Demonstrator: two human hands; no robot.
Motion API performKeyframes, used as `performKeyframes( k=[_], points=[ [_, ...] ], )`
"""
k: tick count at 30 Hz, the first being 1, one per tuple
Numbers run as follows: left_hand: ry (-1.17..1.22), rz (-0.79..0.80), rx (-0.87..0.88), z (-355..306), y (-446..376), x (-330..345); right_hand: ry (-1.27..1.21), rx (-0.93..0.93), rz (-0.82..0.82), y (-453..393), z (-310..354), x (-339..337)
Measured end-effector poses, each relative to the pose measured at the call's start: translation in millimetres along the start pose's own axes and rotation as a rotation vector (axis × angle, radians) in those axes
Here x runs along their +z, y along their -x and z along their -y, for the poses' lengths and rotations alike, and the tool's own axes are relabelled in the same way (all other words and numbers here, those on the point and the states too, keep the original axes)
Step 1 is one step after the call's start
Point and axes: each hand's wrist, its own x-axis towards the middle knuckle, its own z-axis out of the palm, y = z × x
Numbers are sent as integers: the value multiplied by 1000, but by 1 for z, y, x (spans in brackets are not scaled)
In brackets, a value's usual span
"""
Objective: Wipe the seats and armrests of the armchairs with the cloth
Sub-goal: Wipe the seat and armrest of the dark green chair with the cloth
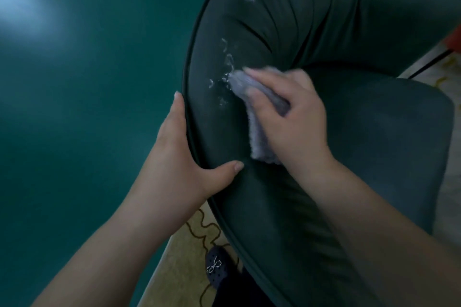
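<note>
Wiping was under way on the padded inner arm of a dark green upholstered armchair (311, 32) that filled the right half of the frame. The right hand (294, 112) pressed a small grey fluffy cloth (252, 97) against the arm near centre frame, its fingers curled over the bunched fabric and holding it. The left hand (184, 147) braced the chair's piped outer edge just left of centre, fingers laid fairly straight along the rim and thumb spread onto the cushioning, gripping nothing else. White foamy residue (228, 65) ran in a broken trail from the cloth's upper tip toward the top of the frame, so that stretch looked not yet wiped; the arm below the cloth showed no foam and seemed done, though the blur left this uncertain. The seat cushion (374, 144) at right showed no foam, and whether it had been wiped could not be told. No other armchair was in view, so most of the task probably remained. A dark perforated shoe (217, 264) at bottom centre bore a beaded bow, and a patterned beige carpet (179, 257) lay under it. No writing or brand could be read anywhere.
</note>
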Motion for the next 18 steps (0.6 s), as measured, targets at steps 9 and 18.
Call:
performKeyframes(
  k=[9, 18],
  points=[
    [-23, -7, -30, -5, -12, -3, 85, -112, 167, -16, -21, 0],
    [-55, -31, -32, -13, -18, 1, 79, -238, 195, -35, 2, 22]
  ],
)
